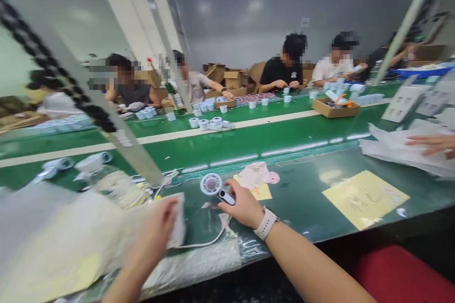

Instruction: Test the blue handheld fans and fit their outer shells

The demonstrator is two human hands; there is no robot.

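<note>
My right hand (245, 202), with a pale watch strap at the wrist, is closed around the handle of a small white handheld fan (211, 184). The fan's round head points away to the left, just above the green bench. On the left, my left hand (158, 225) is blurred; its fingers are closed on the edge of a translucent white packing sheet (117, 227). More such sheets (31, 227) are heaped beside it. A white cable (209, 241) curves over the bench between my hands.
A pinkish cloth (254, 175) lies beyond the fan, and a yellow paper (366, 199) lies to the right. Another person's hand (435, 144) rests over white sheets (401, 147). Across the green conveyor (284, 135), several people work among fan parts. A slanted post (135, 156) stands left.
</note>
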